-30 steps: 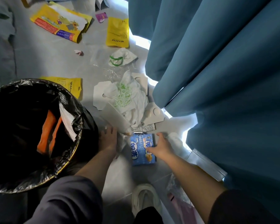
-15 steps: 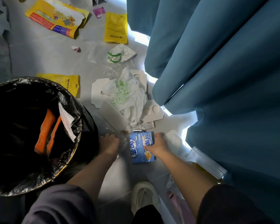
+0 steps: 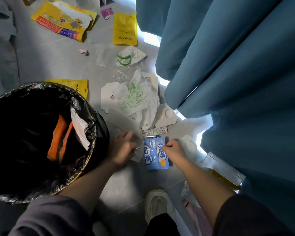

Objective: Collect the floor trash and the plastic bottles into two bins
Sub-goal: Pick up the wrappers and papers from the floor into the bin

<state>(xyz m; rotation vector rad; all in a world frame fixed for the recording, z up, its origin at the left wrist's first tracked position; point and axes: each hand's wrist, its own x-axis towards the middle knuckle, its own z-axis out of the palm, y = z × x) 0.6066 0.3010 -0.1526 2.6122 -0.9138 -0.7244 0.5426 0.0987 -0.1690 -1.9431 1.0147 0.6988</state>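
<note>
Litter lies scattered over a grey tiled floor, seen from above. At near left stands a round bin lined with a black plastic bag. Orange wrappers and a white sheet rest inside it.

Just right of the bin, the left hand has its fingers curled around a piece of clear plastic film, which crumples in its grip close to the floor. Beside it, the right hand is closed like a fist, with thumb and fingers pinching the right edge of a blue snack packet. The packet lies on the floor between the two hands, near the centre of the view and outside the bin.

Just beyond the hands, a white plastic bag printed in green lies on top of flat white cardboard pieces. Farther off lie a crumpled white bag with a green handle, a small yellow pouch, a large yellow bag, a tiny pink scrap and a magenta scrap. A second yellow pouch shows just behind the bin's far rim.

Blue curtains fill the right side. A pale shoe shows at the near edge, between the forearms.
</note>
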